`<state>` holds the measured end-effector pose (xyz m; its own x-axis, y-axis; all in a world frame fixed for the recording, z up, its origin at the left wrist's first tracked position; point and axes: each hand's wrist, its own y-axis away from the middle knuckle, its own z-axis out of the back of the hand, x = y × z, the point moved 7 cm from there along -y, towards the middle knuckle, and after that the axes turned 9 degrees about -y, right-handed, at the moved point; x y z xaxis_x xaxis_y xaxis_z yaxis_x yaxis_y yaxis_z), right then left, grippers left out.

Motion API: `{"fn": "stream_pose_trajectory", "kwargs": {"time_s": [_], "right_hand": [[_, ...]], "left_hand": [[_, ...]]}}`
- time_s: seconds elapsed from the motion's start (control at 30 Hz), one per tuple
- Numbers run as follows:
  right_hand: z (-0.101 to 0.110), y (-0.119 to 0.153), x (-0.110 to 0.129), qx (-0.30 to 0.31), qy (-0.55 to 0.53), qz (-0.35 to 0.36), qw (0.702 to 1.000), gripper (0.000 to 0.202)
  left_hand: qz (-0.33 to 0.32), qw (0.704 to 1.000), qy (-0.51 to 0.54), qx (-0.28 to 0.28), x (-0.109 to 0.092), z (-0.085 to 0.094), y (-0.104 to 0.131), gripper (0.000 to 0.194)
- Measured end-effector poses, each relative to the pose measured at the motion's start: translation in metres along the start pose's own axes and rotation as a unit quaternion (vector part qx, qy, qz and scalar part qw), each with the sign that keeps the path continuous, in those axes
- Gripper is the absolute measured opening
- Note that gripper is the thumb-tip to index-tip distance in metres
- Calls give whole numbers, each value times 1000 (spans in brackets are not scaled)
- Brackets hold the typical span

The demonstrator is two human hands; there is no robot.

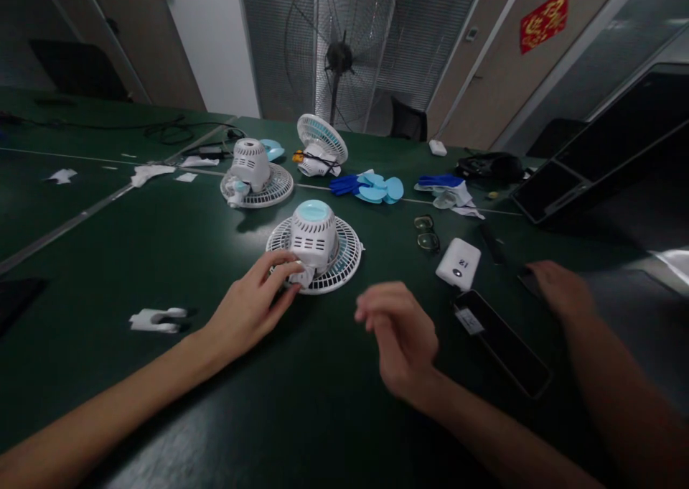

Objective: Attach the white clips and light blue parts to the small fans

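Observation:
A small white fan (312, 239) lies grille-down on the green table, its motor housing with a light-blue cap pointing up. My left hand (252, 302) has its fingers closed around the white joint (302, 274) at the near side of that housing. Apart from the fan, to its lower right, my right hand (398, 331) hovers over the table with fingers curled together. Whether something small is in those fingers is hidden. Left of my left forearm lies a white forked plastic part (158, 320), touched by neither hand.
Behind stand a second face-down fan (252, 169) and an upright fan (321, 144). Light-blue blades (380, 188), gloves (444, 187), glasses (427, 233), a white box (458, 263) and a phone (503, 344) lie rightward. Another person's hand (563, 288) rests at the right.

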<state>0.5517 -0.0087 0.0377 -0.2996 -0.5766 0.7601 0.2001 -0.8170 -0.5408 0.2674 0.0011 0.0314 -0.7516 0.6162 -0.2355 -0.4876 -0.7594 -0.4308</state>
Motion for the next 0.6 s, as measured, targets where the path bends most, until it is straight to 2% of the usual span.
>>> {"fn": "stream_pose_trajectory", "kwargs": {"time_s": [0.03, 0.07, 0.1, 0.17, 0.27, 0.33, 0.4, 0.43, 0.5, 0.6], "right_hand": [[-25, -1, -6, -21, 15, -13, 1000, 38], [-37, -2, -18, -76, 57, -44, 994, 46], [-47, -3, -31, -84, 98, -71, 989, 56], [-56, -8, -56, -51, 149, -90, 983, 74], [-54, -12, -85, 30, 167, -119, 978, 84], [-54, -15, -92, 67, 176, -124, 974, 85], [-56, -21, -94, 81, 184, -119, 972, 84], [-57, -25, -95, 84, 185, -119, 972, 83], [-59, -34, -98, 89, 183, -123, 971, 76], [-54, -47, -106, 51, 169, -131, 976, 54]], "left_hand": [[2, 1000, -6, 11, 2, 4, 4, 34], [2, 1000, -18, 18, 7, 8, 10, 37], [2, 999, -38, 22, 13, 14, 18, 39], [19, 995, -101, 18, 34, 26, 39, 39], [93, 979, -178, 41, 85, 36, 83, 46], [155, 966, -193, 73, 120, 38, 113, 48], [191, 966, -155, 83, 143, 39, 138, 48], [201, 966, -131, 93, 149, 39, 146, 47], [198, 971, -98, 90, 148, 38, 155, 47], [185, 978, -58, 81, 129, 35, 152, 40]]}}
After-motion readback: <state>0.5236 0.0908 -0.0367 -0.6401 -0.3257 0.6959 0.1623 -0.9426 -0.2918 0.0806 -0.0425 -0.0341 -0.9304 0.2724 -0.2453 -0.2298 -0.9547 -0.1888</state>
